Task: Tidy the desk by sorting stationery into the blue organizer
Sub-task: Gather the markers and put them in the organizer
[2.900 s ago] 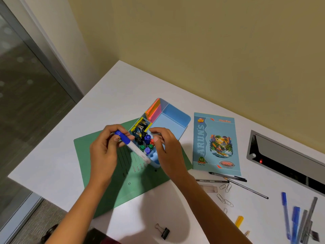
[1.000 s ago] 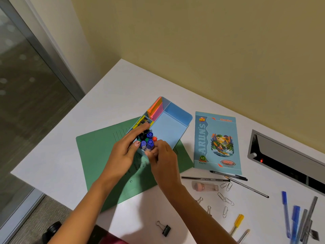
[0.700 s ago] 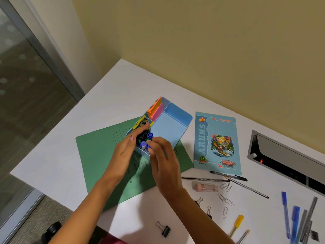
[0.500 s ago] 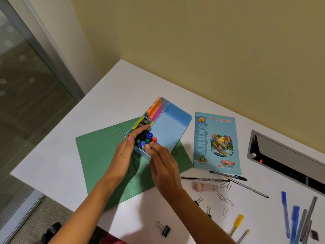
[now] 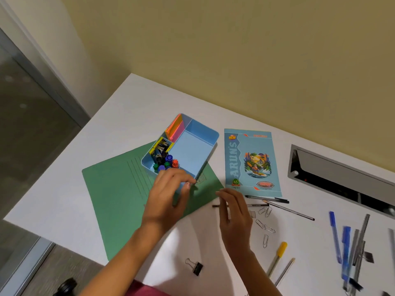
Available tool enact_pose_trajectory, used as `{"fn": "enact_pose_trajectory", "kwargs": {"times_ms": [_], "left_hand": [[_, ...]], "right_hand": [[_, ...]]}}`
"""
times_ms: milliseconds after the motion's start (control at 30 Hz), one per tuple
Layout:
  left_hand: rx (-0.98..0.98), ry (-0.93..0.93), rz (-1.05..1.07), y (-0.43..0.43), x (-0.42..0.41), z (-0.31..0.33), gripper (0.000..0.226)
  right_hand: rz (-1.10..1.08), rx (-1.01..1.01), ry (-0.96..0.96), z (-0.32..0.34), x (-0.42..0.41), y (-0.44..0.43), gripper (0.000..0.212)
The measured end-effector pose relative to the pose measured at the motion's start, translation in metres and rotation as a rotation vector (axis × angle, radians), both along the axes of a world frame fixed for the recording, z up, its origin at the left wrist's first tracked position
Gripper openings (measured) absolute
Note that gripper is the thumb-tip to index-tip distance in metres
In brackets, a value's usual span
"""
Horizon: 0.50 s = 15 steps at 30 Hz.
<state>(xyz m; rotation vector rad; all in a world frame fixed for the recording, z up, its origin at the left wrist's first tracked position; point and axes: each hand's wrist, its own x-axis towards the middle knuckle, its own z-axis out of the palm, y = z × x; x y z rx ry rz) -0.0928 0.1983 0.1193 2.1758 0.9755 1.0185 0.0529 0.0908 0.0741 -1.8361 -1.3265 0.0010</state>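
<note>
Closest to the fingers of the left hand (image 5: pixel 168 197) is the near end wall of the blue organizer (image 5: pixel 203 133), which stands at frame centre on a green folder (image 5: pixel 119 195). The hand covers that wall's lower corner, so the contact itself is hidden. The hand comes up from the bottom of the frame, back upward, its fingers bent and bunched at the wall, and I cannot tell whether they pinch it or merely rest against it (blur smears the tips). The right hand (image 5: pixel 234 212) hovers just right of the folder's edge, fingers loose, slightly spread and pointing up-left, holding nothing. It hides the middle of a black pen (image 5: pixel 215 206) lying on the white desk (image 5: pixel 139 107). Inside the organizer, capped markers (image 5: pixel 166 162) stand in the compartment nearest the left hand, what look like binder clips (image 5: pixel 160 146) fill the small one above, and orange and pink sticky notes (image 5: pixel 176 128) lean in the top slot. Farther right lie a blue notebook (image 5: pixel 250 161), paper clips (image 5: pixel 265 211), a yellow-capped pen (image 5: pixel 277 256) and, towards the right edge, blue pens (image 5: pixel 334 233). A lone black binder clip (image 5: pixel 197 268) sits at bottom centre.
</note>
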Motion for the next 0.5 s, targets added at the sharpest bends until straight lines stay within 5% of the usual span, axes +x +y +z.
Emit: {"fn": "enact_pose_trajectory", "kwargs": {"times_ms": [200,400,500], "left_hand": [[-0.186,0.093,-0.282,-0.048,0.019,-0.031,0.014],[-0.447,0.254,-0.248,-0.08,0.032,-0.071,0.028],[-0.395,0.319,-0.213,-0.078,0.049,-0.079,0.032]], "right_hand": [[-0.152,-0.154,0.002,-0.023,0.029,-0.056,0.014],[-0.323,-0.239,0.03,-0.042,0.039,-0.079,0.027],[-0.391,-0.278,0.061,-0.049,0.054,-0.073,0.033]]}}
